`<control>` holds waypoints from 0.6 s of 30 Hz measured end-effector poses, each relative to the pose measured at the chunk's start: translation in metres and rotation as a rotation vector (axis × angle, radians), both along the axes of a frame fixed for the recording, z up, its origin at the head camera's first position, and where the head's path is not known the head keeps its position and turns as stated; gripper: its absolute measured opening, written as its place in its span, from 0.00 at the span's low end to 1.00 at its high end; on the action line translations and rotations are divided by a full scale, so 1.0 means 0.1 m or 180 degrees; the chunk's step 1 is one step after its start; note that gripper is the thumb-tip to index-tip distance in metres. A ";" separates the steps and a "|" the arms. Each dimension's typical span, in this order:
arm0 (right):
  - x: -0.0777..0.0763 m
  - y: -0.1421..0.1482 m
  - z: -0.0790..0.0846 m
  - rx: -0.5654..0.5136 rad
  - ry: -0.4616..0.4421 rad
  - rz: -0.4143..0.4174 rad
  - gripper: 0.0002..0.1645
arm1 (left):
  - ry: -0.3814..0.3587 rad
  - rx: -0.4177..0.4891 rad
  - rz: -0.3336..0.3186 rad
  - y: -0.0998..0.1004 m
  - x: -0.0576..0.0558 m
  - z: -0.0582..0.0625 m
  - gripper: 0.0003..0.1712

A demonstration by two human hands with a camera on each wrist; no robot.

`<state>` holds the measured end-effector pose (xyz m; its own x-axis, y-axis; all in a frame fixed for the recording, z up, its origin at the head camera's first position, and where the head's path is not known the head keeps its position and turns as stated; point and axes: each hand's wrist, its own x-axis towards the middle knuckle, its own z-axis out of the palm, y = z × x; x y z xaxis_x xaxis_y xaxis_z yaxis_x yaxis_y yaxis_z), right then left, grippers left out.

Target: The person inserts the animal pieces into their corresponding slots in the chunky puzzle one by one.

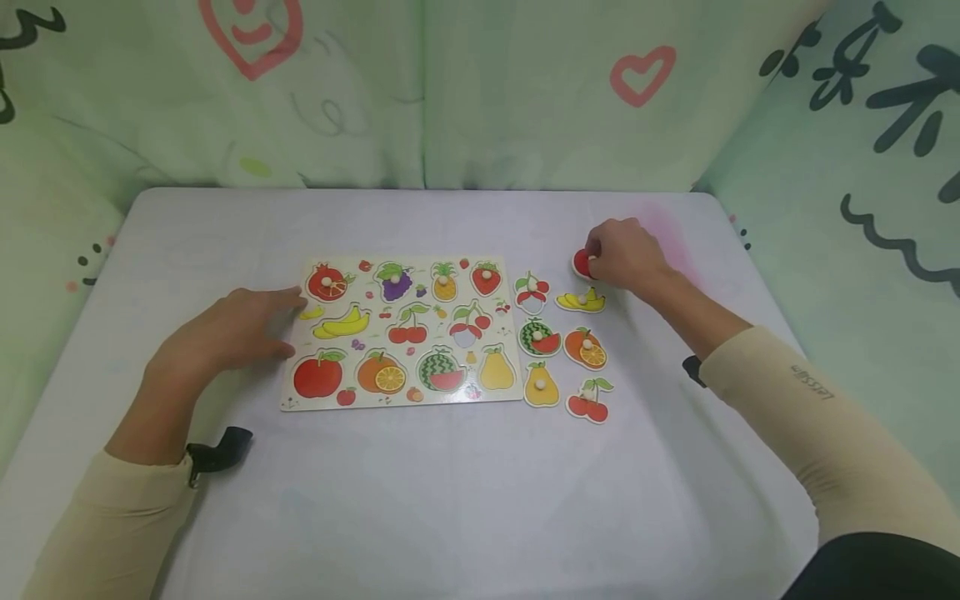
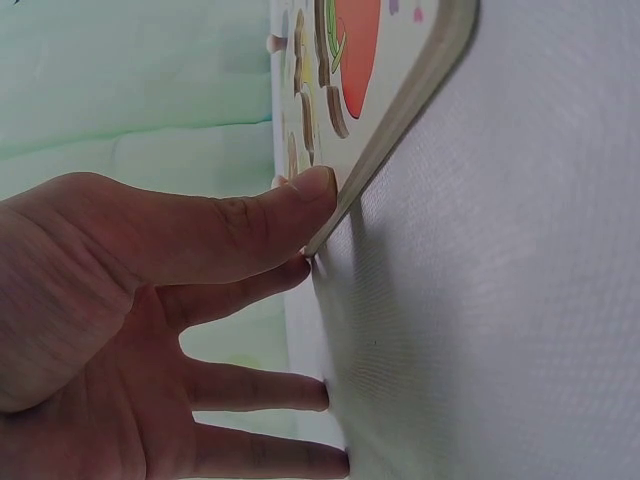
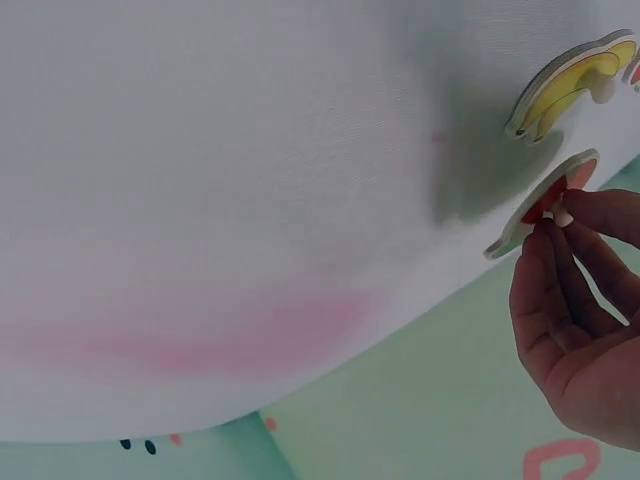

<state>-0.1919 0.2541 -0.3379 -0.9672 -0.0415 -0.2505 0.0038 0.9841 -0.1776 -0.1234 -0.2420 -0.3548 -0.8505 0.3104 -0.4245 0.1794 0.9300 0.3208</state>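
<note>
A wooden fruit puzzle board (image 1: pixel 431 398) lies left of the table's middle. Knobbed pomegranate (image 1: pixel 327 282), grapes (image 1: pixel 394 281), pineapple (image 1: pixel 445 283) and strawberry (image 1: pixel 486 279) pieces sit in its top row; the lower rows show printed fruit. Thumb and fingertips of my left hand (image 1: pixel 225 332) touch the board's left edge, fingers straight and spread. My right hand (image 1: pixel 626 254) pinches a red apple puzzle piece (image 1: pixel 581 263) by its small knob, beyond the banana piece (image 1: pixel 581 301). In the right wrist view the apple piece (image 3: pixel 582 178) is tilted on edge, partly behind the fingertips.
Right of the board lie a radish-like piece (image 1: pixel 532 293), watermelon (image 1: pixel 540 338), orange (image 1: pixel 586 348), pear (image 1: pixel 541 386) and cherry (image 1: pixel 589 402) pieces. A white cloth (image 1: pixel 420 500) covers the table. Green curtains (image 1: pixel 480 108) with drawings hang behind and at the sides.
</note>
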 end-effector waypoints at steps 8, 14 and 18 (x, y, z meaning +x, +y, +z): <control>0.06 -0.26 0.08 -0.0063 0.0059 0.0057 0.19 | 0.0000 -0.0004 -0.0009 0.00 0.01 0.01 0.49; 0.10 -0.43 0.09 -0.0162 0.0124 0.0162 0.18 | -0.0020 0.0004 0.0007 0.00 0.00 0.01 0.50; 0.12 -0.55 0.08 -0.0215 0.0228 0.0315 0.16 | -0.0022 -0.0002 0.0006 0.01 0.00 0.01 0.50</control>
<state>-0.1796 0.1995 -0.3299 -0.9729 -0.1520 -0.1745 -0.1077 0.9648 -0.2399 -0.1232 -0.2415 -0.3537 -0.8481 0.3088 -0.4305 0.1755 0.9305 0.3215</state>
